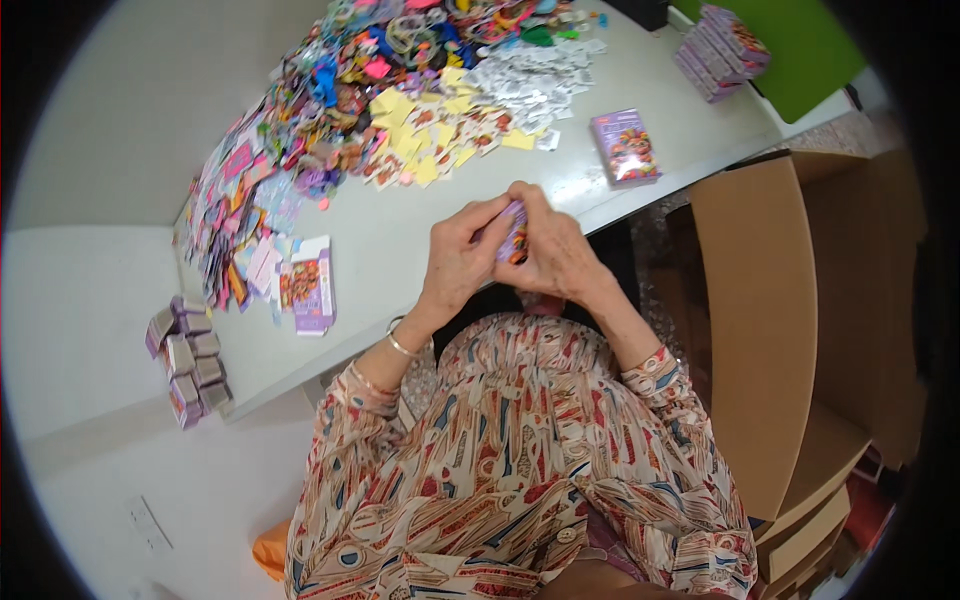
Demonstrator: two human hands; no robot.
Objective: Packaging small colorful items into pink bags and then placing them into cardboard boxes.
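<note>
Small purple box, printed in bright colours, held above the near edge of the white table, just in front of the body; raised clear of the surface, probably so that both sides can be worked with the fingertips. Left hand closed on the box from the left, fingers curled over its upper end, thumb apparently behind it. Right hand clamped on the opposite side, fingers folded over the top edge; most of the box hidden between the two, so open or closed flaps cannot be told. Both grips tight, no gap between fingers and card. Metal bangle on the left wrist. Finished purple box lying flat to the right, well apart from the hands. Flattened box blank near the left, within easy reach. Heap of yellow slips, white packets and mixed coloured pieces across the far half of the table, seemingly sorted by kind. Stack of purple boxes off the table's left corner, another stack at the far right. Open cardboard carton beside the right elbow, close by
</note>
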